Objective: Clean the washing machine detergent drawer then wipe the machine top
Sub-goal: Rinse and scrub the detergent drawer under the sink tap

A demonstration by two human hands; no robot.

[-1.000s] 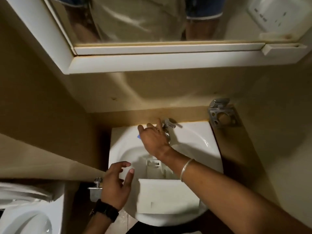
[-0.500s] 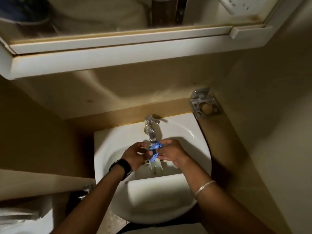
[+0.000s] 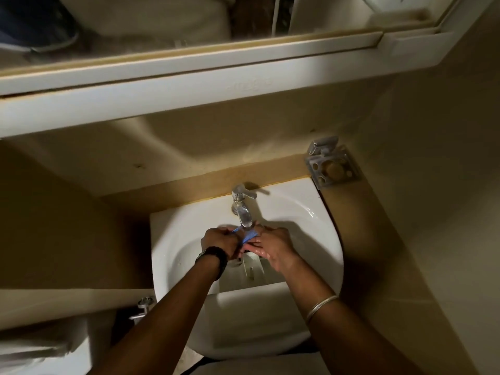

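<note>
Together under the tap, left hand and right hand fingers pinching a blue piece, above the sink

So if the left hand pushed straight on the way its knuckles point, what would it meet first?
Most likely the blue piece it already pinches, then the tap spout just beyond, under which the left hand sits. Depth between hand and spout is unclear from this one view.

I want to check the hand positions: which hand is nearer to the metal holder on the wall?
Right. The right hand is under the tap, on the side of the holder. The left hand is farther away, on the other side of the tap.
</note>
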